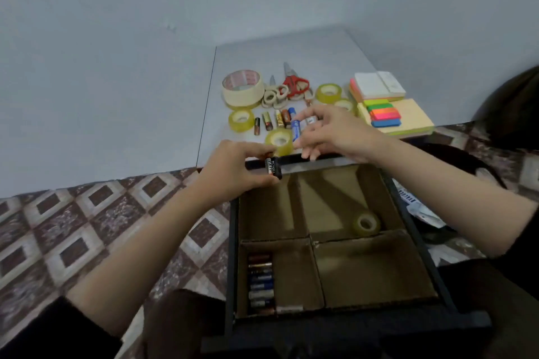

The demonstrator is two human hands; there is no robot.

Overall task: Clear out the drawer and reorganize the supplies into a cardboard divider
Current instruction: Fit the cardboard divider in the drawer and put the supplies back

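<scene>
**Batteries go from tabletop to divider**

Head view: the left hand [242, 169] hovers over the drawer's far left corner, its thumb and curled fingers gripping a black battery [273, 167]. The right hand [329, 131] reaches over the near edge of the grey table [291, 49], fingers curled, and appears to pinch a blue battery [296, 129]. The black drawer [350, 326] holds the cardboard divider [312, 237]. A row of batteries [260, 283] lies in its near-left compartment and a clear tape roll [366, 223] in its far-right one. On the table lie loose batteries [267, 121], more tape rolls [242, 90], red scissors [294, 83] and sticky notes [408, 116].
</scene>
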